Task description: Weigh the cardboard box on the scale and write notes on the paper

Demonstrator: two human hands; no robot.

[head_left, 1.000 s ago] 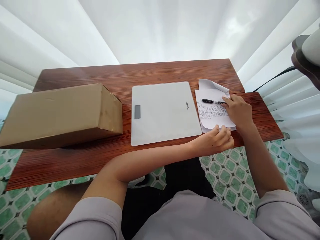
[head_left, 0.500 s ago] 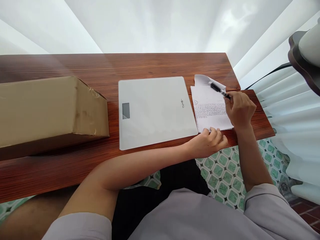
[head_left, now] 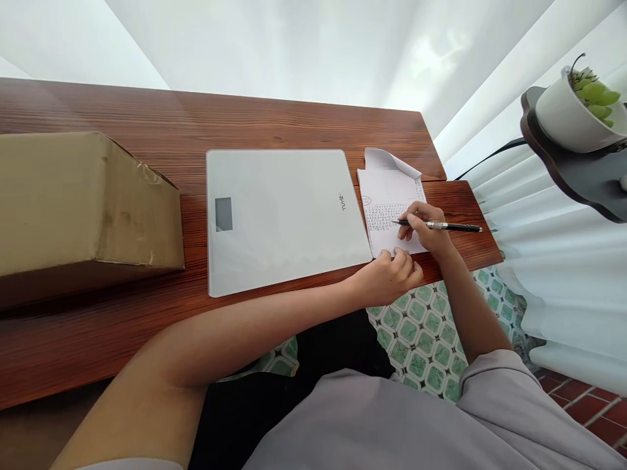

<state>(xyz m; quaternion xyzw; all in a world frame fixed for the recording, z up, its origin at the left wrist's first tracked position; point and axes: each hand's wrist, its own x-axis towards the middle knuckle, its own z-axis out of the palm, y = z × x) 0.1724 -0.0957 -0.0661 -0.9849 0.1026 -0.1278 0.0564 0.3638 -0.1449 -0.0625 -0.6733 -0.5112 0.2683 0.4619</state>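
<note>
- We note the fingers of the right hand point(head_left: 431, 238) closed around a black-and-clear pen point(head_left: 458, 227); thumb and forefinger grip it near the writing end.
- We see the tip pointing left over the handwritten rows of the paper sheets point(head_left: 386, 189); we cannot tell whether it touches the surface. The rear end extends right, over the bench point(head_left: 274, 124).
- We find the fingers of the left hand point(head_left: 385, 281) loosely curled at the near edge of the sheets; we cannot tell whether they grip anything.
- We locate the paper sheets at the right part of the bench. The far right corner of the top sheet is folded over, and a small circled mark stands at the left, above the rows.
- We identify a flat white scale point(head_left: 284, 222) just left of the sheets, with a grey display at its left and dark lettering at its right.
- We observe the left forearm reaching across in front of the scale.
- We place a cardboard box point(head_left: 49, 202) left of the scale and apart from it, cut off by the view.
- We note a white curtain point(head_left: 294, 52) behind the bench.
- We see a potted plant point(head_left: 571, 117) on a dark shelf point(head_left: 588, 176) at the upper right.
- We view green patterned tiles point(head_left: 435, 375) below.
</note>
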